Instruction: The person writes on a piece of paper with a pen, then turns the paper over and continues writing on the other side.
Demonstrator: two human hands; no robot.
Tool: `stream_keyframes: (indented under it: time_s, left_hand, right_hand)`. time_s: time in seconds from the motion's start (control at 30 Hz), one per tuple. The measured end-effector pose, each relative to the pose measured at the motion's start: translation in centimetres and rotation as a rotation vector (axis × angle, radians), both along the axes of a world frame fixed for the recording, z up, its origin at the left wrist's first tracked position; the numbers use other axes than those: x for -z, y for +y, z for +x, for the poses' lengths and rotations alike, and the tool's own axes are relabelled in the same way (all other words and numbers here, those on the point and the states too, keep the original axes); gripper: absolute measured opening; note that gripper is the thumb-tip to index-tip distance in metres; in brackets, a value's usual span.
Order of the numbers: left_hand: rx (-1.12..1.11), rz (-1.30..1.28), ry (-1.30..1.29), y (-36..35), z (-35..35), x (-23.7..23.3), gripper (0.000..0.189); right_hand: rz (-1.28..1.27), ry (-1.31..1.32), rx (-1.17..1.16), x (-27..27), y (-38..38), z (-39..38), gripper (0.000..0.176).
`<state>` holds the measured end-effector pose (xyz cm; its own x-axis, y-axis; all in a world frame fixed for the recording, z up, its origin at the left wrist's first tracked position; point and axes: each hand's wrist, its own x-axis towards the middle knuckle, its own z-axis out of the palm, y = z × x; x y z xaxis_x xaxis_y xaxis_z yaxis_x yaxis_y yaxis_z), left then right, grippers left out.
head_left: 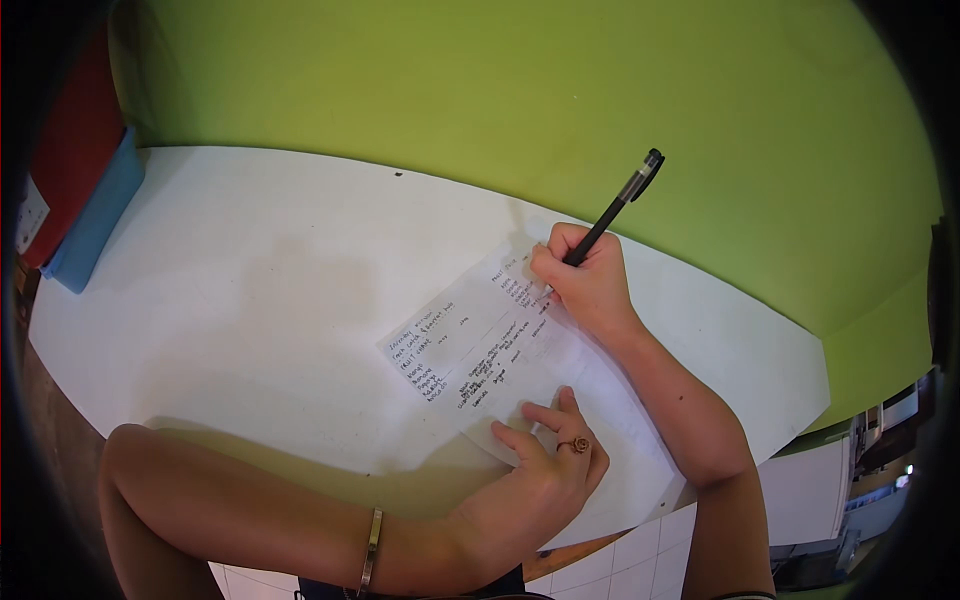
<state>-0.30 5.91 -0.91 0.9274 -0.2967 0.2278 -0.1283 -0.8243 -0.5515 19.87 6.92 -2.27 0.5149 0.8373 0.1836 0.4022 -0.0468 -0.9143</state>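
A black pen (607, 221) with a clear section near its cap end is gripped in my right hand (588, 275), its upper end tilted up and to the right. The writing tip is hidden behind my fingers. Beneath that hand lies a white sheet of paper (440, 345) with handwritten lists in dark ink, set at a slant on the white table. My left hand (545, 465) rests by the lower part of the paper, fingers bent and apart, holding nothing. It wears a ring (578, 445), and a bracelet (371, 550) circles the wrist.
The white table (230, 300) stands against a green wall (480, 90). At the far left are a red object (80, 140) and a blue container (98, 215). White floor tiles (600, 570) show below the table's near edge, and blurred items sit at the lower right.
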Motion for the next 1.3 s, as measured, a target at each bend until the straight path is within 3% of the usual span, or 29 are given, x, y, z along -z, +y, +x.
stream_keyframes:
  time_s: [0.57, 1.17, 1.3]
  left_hand:
    - [0.004, -0.005, -0.001, 0.01, -0.01, 0.07, 0.033]
    - [0.002, 0.027, -0.005, 0.0, -0.04, 0.1, 0.032]
    - [0.01, 0.031, 0.013, -0.08, -0.07, 0.09, 0.032]
  right_hand:
    - [0.044, 0.069, 0.062, -0.25, 0.1, 0.02, 0.035]
    - [0.067, -0.042, 0.049, 0.03, 0.1, 0.11, 0.035]
    - [0.061, 0.068, 0.09, -0.01, -0.01, 0.4, 0.032]
